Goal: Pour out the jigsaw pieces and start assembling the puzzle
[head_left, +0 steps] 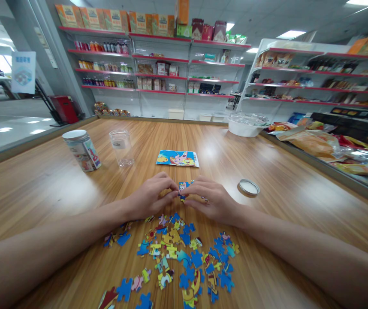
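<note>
A small cluster of jigsaw puzzle pieces [182, 187] lies on the table between my two hands, partly hidden by the fingers. My left hand [153, 193] pinches the cluster's left edge between thumb and fingertips. From the other side, my right hand [211, 197] has its fingers curved over the pieces and closed on them. Closer to me, many loose puzzle pieces [171, 249] in blue, yellow and pink are scattered over the wood. Beyond the hands lies a cartoon picture card [177, 158] with a blue background.
On the left stand a labelled canister [81, 151] with its lid on and an open clear jar [121, 149]. A round metal lid [248, 187] rests to the right. A white bowl [245, 125] and packaged snacks [319, 143] line the wooden table's [58, 197] far right side.
</note>
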Action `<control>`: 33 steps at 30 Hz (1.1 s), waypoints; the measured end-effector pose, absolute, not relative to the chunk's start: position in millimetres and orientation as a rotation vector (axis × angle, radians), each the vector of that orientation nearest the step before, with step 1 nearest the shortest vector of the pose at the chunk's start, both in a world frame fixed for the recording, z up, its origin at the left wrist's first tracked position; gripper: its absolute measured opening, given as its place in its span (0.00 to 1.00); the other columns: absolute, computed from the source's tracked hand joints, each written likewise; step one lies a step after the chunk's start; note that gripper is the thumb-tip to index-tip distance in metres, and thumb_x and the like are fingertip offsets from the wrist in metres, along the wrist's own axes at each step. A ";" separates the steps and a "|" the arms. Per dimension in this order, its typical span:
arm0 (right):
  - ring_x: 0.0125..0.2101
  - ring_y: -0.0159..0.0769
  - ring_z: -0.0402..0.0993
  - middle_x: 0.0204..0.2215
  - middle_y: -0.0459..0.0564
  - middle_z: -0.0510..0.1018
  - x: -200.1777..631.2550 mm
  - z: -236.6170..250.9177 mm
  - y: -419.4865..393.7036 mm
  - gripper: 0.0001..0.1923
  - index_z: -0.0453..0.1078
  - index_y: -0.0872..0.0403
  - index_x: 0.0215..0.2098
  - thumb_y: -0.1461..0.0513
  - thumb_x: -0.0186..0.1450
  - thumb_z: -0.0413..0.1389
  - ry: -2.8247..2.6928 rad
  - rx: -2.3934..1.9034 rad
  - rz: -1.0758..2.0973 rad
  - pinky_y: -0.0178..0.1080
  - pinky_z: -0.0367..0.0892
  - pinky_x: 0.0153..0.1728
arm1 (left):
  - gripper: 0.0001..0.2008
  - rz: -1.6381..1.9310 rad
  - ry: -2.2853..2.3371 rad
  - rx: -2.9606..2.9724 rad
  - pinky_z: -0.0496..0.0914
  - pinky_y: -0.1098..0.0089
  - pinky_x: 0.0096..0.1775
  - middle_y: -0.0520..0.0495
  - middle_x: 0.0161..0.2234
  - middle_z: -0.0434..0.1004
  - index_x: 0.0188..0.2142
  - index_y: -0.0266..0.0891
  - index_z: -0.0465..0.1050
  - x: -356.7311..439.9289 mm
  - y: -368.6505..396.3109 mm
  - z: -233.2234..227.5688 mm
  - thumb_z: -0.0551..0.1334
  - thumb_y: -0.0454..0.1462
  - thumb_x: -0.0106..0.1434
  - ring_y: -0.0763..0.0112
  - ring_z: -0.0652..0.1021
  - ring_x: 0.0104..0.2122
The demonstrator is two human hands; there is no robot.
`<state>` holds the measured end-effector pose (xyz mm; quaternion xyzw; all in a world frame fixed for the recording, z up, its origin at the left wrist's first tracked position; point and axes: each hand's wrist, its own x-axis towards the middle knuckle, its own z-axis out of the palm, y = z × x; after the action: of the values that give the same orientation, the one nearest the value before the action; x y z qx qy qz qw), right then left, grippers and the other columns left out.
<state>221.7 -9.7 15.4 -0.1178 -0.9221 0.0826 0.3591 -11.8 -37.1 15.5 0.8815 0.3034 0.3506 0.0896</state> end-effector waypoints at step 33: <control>0.28 0.34 0.69 0.24 0.48 0.74 222.6 13.2 -10.5 0.10 0.72 0.55 0.28 0.65 0.67 0.54 -2.512 -0.294 0.219 0.40 0.65 0.32 | 0.23 1.063 1.117 2.664 0.72 0.51 0.52 0.42 0.47 0.77 0.47 0.36 0.73 -14.0 -27.3 1.9 0.52 0.21 0.56 0.61 0.74 0.49</control>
<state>222.6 -10.5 13.2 -0.1104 -0.9449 0.0825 0.2971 -14.0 -27.3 1.9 0.8650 0.3628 0.3451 0.0315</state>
